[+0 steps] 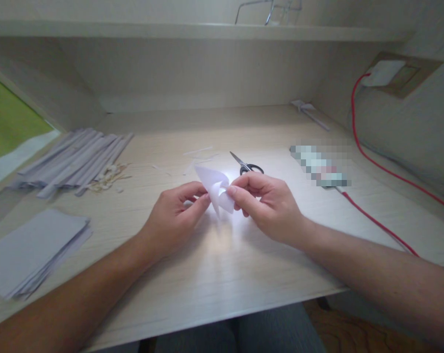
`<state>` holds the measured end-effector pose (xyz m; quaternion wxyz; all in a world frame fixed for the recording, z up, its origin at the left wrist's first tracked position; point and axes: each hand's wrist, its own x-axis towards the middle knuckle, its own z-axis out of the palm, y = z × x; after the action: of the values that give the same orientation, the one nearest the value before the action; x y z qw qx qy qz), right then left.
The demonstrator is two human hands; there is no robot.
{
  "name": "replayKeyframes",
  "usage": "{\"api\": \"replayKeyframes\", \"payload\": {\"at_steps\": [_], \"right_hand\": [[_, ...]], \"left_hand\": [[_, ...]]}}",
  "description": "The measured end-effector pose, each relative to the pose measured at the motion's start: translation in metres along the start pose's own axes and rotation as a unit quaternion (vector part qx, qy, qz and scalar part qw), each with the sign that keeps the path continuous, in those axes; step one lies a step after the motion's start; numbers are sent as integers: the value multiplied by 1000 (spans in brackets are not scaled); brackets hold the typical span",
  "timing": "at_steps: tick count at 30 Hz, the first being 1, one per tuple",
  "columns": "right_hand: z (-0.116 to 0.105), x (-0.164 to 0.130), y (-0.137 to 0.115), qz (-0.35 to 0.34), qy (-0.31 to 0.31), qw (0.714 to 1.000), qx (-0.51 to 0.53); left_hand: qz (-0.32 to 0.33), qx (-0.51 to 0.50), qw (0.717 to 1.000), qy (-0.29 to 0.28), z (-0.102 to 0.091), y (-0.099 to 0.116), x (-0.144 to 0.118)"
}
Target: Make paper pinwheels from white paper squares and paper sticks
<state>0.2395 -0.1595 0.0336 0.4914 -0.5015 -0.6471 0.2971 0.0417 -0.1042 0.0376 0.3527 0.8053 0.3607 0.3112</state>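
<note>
A white paper pinwheel (217,189) with curled blades is held above the desk between my two hands. My left hand (183,206) pinches its left side between thumb and fingers. On the right, my right hand (264,201) closes thumb and index finger on a blade near the centre; its other fingers curl behind. Just beyond the right hand lies a pair of scissors (246,165) with black handles, blades pointing away to the left. Thin paper slivers (201,159) are scattered behind the pinwheel.
Rolled paper sticks (74,159) lie at the left, with rubber bands (109,177) beside them. Nearer is a stack of paper sheets (41,247). At right are a blurred-out phone (317,165) on a red cable (376,223) and, farther back, another paper pinwheel on a stick (310,113). A shelf (207,32) spans above.
</note>
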Motion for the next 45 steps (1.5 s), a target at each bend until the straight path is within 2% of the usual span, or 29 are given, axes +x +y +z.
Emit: {"api": "replayKeyframes", "payload": {"at_steps": [7, 16, 32, 38, 45], "right_hand": [[-3, 0, 1, -62, -40, 986, -147], [-2, -1, 2, -62, -85, 973, -205], [-3, 2, -2, -21, -143, 982, -120], [-2, 3, 0, -23, -137, 985, -99], [-3, 3, 2, -6, -156, 986, -57]], "left_hand": [[-19, -16, 999, -45, 3, 1, 1], [-27, -26, 997, -65, 2, -4, 0], [-22, -27, 997, -63, 1, -6, 0], [-19, -38, 998, -49, 2, -6, -1], [39, -1, 998, -46, -2, -4, -2]]}}
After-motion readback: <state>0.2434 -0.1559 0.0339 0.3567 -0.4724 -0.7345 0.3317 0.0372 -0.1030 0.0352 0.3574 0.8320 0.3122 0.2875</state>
